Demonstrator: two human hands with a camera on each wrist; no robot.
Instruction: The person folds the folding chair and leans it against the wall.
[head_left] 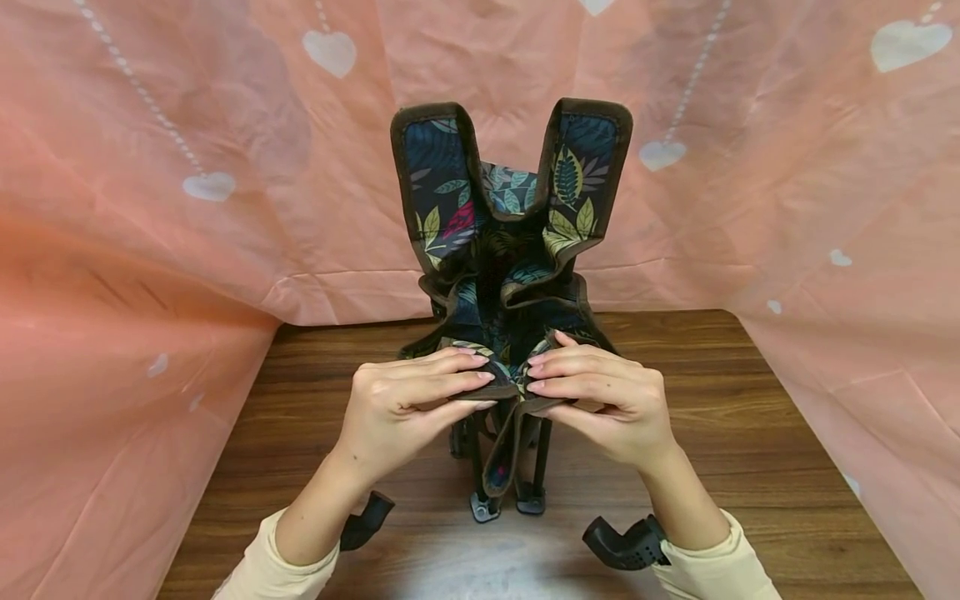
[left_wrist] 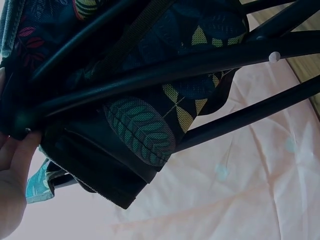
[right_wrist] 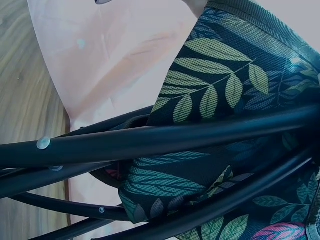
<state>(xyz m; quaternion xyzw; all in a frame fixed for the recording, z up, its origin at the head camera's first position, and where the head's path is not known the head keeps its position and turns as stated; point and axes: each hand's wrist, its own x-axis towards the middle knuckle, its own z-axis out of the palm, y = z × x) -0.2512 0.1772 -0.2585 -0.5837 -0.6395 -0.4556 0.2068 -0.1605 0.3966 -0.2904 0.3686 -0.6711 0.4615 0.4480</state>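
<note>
A partly folded folding chair (head_left: 442,183) with dark leaf-printed fabric and brown edging stands upright on the table, its two back flaps pointing up. My left hand (head_left: 412,400) grips the near fabric edge from the left, thumb below and fingers on top. On the other side my right hand (head_left: 603,400) holds the matching edge, close to the left hand. A fold of fabric (head_left: 501,467) hangs between them. Black leg tubes (head_left: 542,458) run down to grey feet. Crossing tubes (left_wrist: 150,75) with rivets show in the left wrist view, and similar tubes (right_wrist: 175,140) in the right.
The chair stands on a brown wooden table (head_left: 300,467). Pink cloth (head_left: 225,100) with white hearts surrounds the table at the back and both sides, close behind the chair. Black wrist mounts (head_left: 626,542) sit at both sleeves.
</note>
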